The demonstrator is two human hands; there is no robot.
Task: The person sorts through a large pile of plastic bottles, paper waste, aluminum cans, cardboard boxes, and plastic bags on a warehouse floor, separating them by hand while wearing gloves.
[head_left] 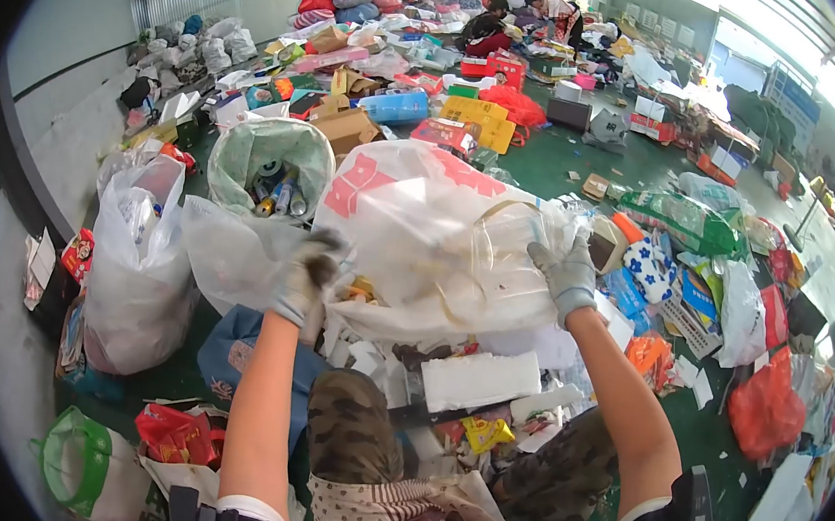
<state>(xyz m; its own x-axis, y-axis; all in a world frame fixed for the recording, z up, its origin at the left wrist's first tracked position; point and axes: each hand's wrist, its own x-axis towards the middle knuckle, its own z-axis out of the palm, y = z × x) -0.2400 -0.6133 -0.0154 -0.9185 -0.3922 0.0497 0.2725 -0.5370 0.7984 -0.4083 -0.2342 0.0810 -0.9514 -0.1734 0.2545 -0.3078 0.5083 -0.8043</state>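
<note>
Currently at the bag-handling step, judging by posture: white bag (407, 209) is lying just beyond foam scraps (479, 379), well in from the left edge of the green floor (540, 160). Right hand (565, 270) is meeting its right edge, fingers spreading apart; left hand (301, 274) is showing blurred, grip unreadable. Next move is probably calling for steady control of both edges.

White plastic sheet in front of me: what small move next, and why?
Perhaps raise the near edge of the white plastic sheet with your left hand: your right hand is at its right end, and loose scraps, such as the white foam block, show just in front of it. The left hand is blurred, so its grip is unclear.
</note>
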